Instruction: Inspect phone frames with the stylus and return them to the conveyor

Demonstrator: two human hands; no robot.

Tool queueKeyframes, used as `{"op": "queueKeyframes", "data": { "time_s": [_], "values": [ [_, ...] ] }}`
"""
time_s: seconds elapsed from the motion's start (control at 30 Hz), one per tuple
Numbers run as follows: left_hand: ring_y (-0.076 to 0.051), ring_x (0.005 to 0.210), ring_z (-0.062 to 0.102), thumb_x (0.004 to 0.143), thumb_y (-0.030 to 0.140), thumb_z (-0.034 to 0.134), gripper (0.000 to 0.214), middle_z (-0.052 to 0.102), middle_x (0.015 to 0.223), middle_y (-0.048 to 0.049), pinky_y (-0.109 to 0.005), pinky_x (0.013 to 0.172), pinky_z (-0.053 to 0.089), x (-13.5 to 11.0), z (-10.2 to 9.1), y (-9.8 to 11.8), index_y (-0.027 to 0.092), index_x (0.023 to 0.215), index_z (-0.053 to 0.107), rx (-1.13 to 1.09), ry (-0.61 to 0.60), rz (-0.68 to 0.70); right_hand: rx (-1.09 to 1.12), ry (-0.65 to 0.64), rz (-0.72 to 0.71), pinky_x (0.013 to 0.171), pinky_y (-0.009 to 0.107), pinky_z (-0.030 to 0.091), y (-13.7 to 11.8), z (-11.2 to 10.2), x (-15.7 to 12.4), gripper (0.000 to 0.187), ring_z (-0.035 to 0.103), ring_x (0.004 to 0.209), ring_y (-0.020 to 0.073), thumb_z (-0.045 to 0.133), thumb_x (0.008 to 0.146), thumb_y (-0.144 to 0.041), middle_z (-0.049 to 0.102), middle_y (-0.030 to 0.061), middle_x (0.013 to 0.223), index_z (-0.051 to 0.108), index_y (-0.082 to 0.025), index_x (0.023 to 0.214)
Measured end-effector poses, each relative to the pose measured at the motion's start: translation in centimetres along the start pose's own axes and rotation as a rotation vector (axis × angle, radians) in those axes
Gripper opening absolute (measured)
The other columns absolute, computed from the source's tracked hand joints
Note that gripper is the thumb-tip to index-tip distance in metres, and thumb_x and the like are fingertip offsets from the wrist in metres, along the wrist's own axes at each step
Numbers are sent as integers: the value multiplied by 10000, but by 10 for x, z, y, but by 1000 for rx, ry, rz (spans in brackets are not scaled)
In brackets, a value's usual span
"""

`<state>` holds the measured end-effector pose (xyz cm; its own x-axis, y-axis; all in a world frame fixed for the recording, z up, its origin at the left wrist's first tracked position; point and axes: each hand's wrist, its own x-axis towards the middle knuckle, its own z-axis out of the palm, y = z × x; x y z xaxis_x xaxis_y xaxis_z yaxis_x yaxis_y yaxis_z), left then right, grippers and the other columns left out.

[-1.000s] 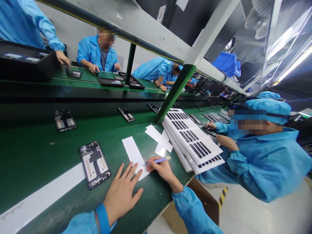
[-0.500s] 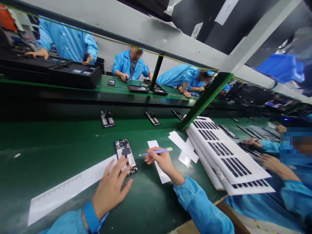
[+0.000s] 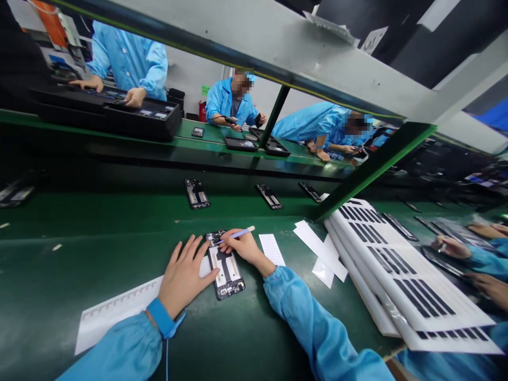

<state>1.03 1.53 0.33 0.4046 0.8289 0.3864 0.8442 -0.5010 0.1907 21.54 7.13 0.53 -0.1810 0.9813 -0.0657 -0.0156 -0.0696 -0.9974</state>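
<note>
An opened phone (image 3: 227, 270) with bare inner parts lies on the green bench in front of me. My left hand (image 3: 186, 275) rests flat along its left side, fingers spread, thumb over the phone's edge. A thin purple pen-like tool with a pale end (image 3: 240, 233) is pinched in my right hand (image 3: 243, 246); its tip points at the upper part of the phone. Whether the tip touches cannot be seen. Beneath my left hand lies a long white strip with printed marks (image 3: 119, 312). A white sheet of small dots (image 3: 271, 250) sits right of my right hand.
White boards with black strips (image 3: 397, 264) are stacked at the right, beside a green post (image 3: 377, 169). White paper strips (image 3: 321, 248) lie left of them. Several opened phones (image 3: 197, 193) lie along the back. Co-workers in blue (image 3: 232, 103) sit opposite; another's hands (image 3: 452, 247) are at far right.
My right hand has moved left with the purple tool, from above the dotted sheet to the phone's upper part. My left hand has shifted to the phone's left side. The whole view has shifted.
</note>
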Motion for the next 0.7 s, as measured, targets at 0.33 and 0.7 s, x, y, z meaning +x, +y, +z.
{"op": "queueKeyframes", "data": {
  "time_s": [0.33, 0.7],
  "values": [
    [-361, 1387, 345, 902, 513, 488, 516, 452, 1469, -97, -585, 1119, 266, 5, -1, 1, 279, 1360, 532, 30, -8, 26, -99, 128, -88, 461, 209, 518, 1, 5, 2, 345, 633, 485, 128, 702, 752, -490, 666, 18, 593, 635, -151, 758],
    [-290, 1223, 487, 928, 360, 483, 376, 541, 1297, -133, -501, 1087, 326, -97, -61, -10, 171, 1250, 529, 53, 181, -55, 42, -81, 1, 555, 276, 583, -18, 83, -28, 430, 703, 598, 191, 783, 684, -530, 709, 56, 678, 653, -143, 817]
  ]
}}
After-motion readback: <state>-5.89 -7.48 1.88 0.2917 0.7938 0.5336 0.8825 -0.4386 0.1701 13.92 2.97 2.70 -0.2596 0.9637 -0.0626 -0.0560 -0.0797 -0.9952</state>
